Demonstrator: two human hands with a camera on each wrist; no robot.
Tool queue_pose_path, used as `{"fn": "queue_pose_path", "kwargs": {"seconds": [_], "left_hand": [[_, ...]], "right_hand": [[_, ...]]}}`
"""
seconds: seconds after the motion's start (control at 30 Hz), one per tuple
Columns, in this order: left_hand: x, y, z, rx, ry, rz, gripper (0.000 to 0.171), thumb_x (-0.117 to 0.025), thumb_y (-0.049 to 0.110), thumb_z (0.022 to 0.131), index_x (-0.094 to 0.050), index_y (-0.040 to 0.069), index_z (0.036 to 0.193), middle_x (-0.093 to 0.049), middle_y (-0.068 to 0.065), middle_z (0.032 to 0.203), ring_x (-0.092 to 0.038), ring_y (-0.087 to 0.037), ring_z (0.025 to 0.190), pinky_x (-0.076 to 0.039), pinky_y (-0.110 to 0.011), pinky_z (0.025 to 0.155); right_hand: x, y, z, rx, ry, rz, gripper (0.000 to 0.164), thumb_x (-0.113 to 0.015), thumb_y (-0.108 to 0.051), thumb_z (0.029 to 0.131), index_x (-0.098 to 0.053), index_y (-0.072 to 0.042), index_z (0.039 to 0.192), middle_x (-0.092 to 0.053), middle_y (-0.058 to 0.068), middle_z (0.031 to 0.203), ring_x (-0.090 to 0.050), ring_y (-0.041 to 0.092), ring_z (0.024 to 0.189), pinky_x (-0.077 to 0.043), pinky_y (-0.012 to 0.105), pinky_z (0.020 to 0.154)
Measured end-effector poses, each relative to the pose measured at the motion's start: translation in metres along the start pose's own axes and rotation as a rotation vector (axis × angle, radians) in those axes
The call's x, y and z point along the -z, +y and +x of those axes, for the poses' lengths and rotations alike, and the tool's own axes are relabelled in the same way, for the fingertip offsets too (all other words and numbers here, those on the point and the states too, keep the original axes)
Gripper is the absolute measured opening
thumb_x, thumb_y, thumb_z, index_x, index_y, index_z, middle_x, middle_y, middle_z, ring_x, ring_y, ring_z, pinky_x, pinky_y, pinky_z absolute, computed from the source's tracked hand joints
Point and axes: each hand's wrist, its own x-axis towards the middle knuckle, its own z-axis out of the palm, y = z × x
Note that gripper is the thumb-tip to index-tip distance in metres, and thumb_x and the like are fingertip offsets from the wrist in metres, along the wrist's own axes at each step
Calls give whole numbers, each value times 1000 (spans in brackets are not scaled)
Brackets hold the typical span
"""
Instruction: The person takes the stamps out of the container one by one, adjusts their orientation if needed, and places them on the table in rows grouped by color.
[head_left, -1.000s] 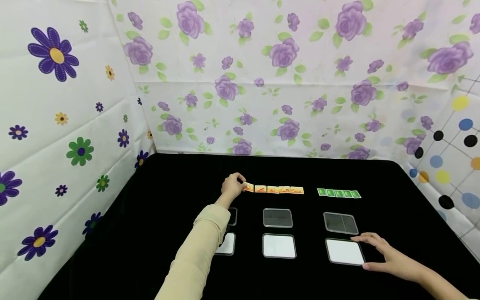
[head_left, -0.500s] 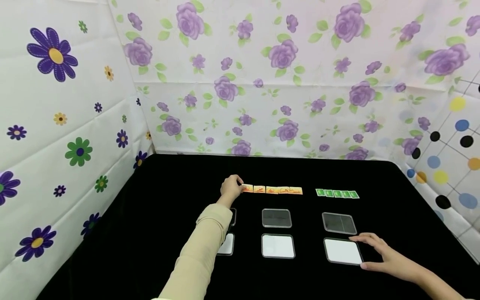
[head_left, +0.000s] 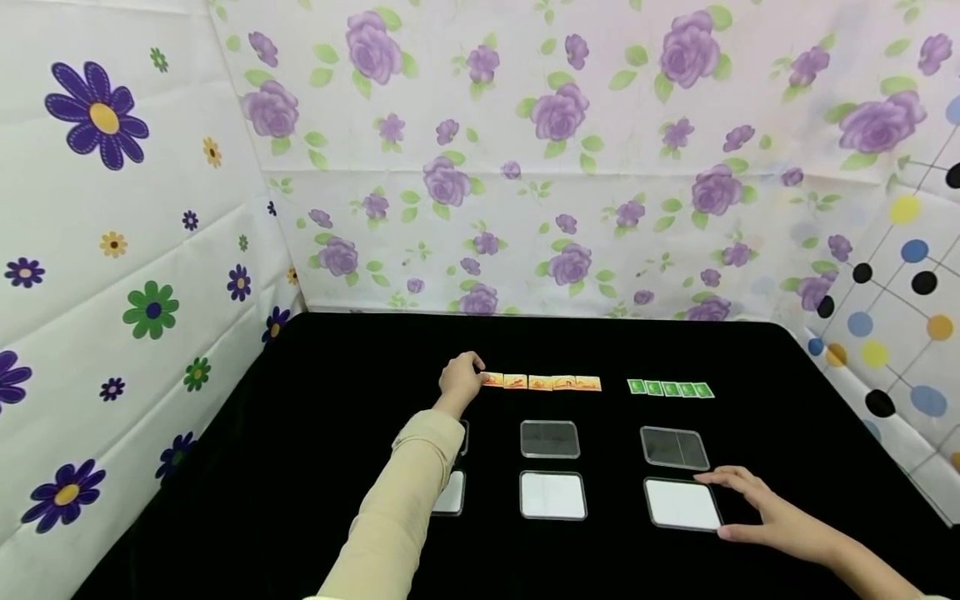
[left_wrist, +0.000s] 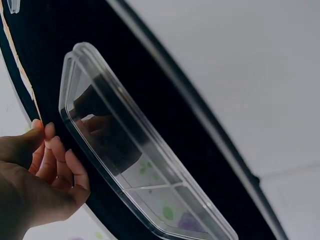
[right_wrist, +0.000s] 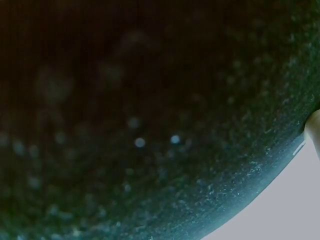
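In the head view my left hand (head_left: pixel 461 380) is at the left end of a row of orange picture cards (head_left: pixel 540 382). The left wrist view shows its thumb and fingertip pinching the end card (left_wrist: pixel 36 109), seen edge-on as a thin strip. On the right, my right hand (head_left: pixel 772 517) is spread beside a clear-rimmed case with a white inside (head_left: pixel 681 504), thumb tip at its near right corner and index fingertip at the far one. Only a sliver of a finger (right_wrist: pixel 314 131) shows in the right wrist view.
A row of green cards (head_left: pixel 671 389) lies to the right of the orange ones. Nearer stand clear cases (head_left: pixel 550 439) and white cases (head_left: pixel 552 495), the left ones partly behind my left sleeve (head_left: pixel 408 483). Patterned cloth (head_left: pixel 517 192) encloses the black table (head_left: pixel 352 358).
The head view has shifted slightly, so everything sits a little lower and more to the left. My left hand stays at the leftmost orange card; my right hand keeps its place beside the white case.
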Motion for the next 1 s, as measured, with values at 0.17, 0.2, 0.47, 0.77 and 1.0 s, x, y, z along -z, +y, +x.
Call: {"fn": "queue_pose_path", "kwargs": {"seconds": [0.17,0.2,0.47,0.77,1.0], "left_hand": [[0,0,3,-22,4,23,12,-72,19,83,-65,12,89,-69,-10,103,-64,-31,90,-50,-42,76],[0,-1,3,-22,3,23,12,-72,20,83,-65,12,89,-69,-10,103,-64,-31,89,-49,-42,75],[1,1,1,-29,-27,67,15,-69,23,86,-65,12,95,-69,-9,103,-64,-30,89,-49,-40,76],[4,3,-2,-57,-54,80,17,-56,27,94,-63,12,99,-69,-8,90,-63,-25,75,-49,-38,69],[11,3,1,-63,-26,93,19,-53,27,97,-64,12,99,-68,-8,87,-63,-25,75,-49,-39,70]], "right_hand": [[2,-1,3,-21,-17,17,57,-71,-19,83,-48,-18,135,-33,-21,127,-18,-25,109,-43,52,80],[3,0,3,-18,-19,16,57,-71,-18,83,-48,-17,135,-34,-18,128,-18,-25,109,-43,51,80],[2,-1,4,-27,-33,54,57,-70,-18,84,-47,-16,136,-32,-22,128,-18,-26,109,-42,57,79],[3,0,1,-23,-58,69,57,-69,-17,85,-45,-16,137,-31,-21,128,-16,-26,109,-41,62,78],[13,4,2,60,-109,55,64,-68,-12,85,-37,-9,141,-30,-22,132,-26,-22,112,-42,20,82]]}}
